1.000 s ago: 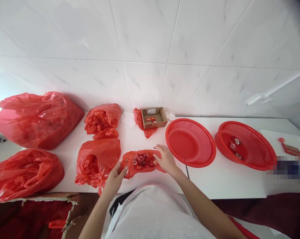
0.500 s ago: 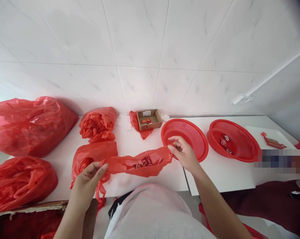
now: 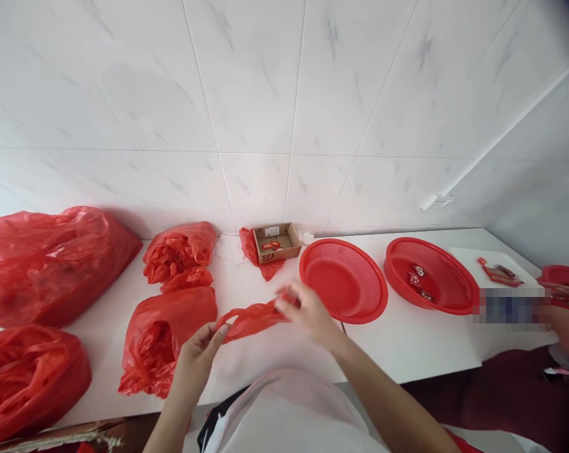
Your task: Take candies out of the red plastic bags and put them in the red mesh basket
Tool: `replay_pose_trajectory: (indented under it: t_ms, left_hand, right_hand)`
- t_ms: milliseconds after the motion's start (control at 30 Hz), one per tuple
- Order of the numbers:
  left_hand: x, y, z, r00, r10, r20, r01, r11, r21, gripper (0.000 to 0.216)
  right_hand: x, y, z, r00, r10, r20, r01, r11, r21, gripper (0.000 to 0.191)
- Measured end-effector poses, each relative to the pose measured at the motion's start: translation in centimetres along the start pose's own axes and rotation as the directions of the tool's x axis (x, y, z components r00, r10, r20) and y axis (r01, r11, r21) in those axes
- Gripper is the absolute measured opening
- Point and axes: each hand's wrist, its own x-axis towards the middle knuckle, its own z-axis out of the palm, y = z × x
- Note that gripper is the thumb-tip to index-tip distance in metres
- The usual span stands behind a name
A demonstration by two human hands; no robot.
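A thin red plastic bag point(image 3: 253, 321) is stretched narrow between my two hands, above the white table. My left hand point(image 3: 202, 352) pinches one end of it between thumb and fingers. At the other end, my right hand point(image 3: 310, 314) has its fingers closed on the bag and is slightly blurred by motion. The bag's folds hide whatever lies inside it. Just right of my right hand stands a red mesh basket point(image 3: 334, 286). Left of my left hand rests a fuller red bag point(image 3: 185, 314), its mouth showing crumpled red plastic.
A small cardboard box point(image 3: 281, 255) holding red packets stands near the wall. Another red basket point(image 3: 435, 274) contains several small packets. Large red bags point(image 3: 53, 264) fill the left side. On the right, a co-worker's maroon clothing point(image 3: 482, 390) shows beside a white tray point(image 3: 463, 257).
My hands have come closer together and the bag has gone from spread, with small red packets visible in it, to gathered and narrow. The camera view has tilted up slightly.
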Motion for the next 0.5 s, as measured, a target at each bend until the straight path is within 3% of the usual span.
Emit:
replay_pose_trajectory:
  t_ms: [67,100,167,267,367,500]
  left_hand:
    - [0.2,-0.1,-0.2,1.000,-0.004,-0.004,0.003,0.999,-0.036,0.038]
    - [0.4,-0.1,-0.3,1.000,-0.001,-0.022,0.000,0.998,-0.062,0.037]
    - [0.5,-0.5,-0.9,0.997,-0.006,-0.080,-0.003,0.994,-0.112,0.038]
    - [0.7,-1.1,-2.0,0.986,-0.054,-0.159,0.018,0.975,-0.221,0.039]
    - [0.5,-1.3,-2.7,0.981,-0.069,-0.183,0.015,0.961,-0.277,0.039]
    - [0.0,0.0,-1.9,0.979,0.089,-0.185,-0.108,0.990,-0.092,0.032]
  right_hand:
    - [0.4,0.0,1.1,0.990,-0.009,0.142,0.008,1.000,0.010,0.021]
    - [0.7,0.1,1.0,0.987,-0.028,0.156,0.027,1.000,0.003,0.021]
    - [1.7,0.7,-0.3,0.999,-0.046,0.027,0.047,0.998,-0.040,0.020]
    - [2.9,2.3,-3.8,0.971,-0.014,-0.240,-0.012,0.994,-0.105,0.019]
    - [2.9,3.6,-5.9,0.962,-0.012,-0.271,-0.025,0.991,-0.132,0.022]
    - [1.7,3.7,-5.6,0.971,-0.042,-0.235,-0.006,0.980,-0.201,0.022]
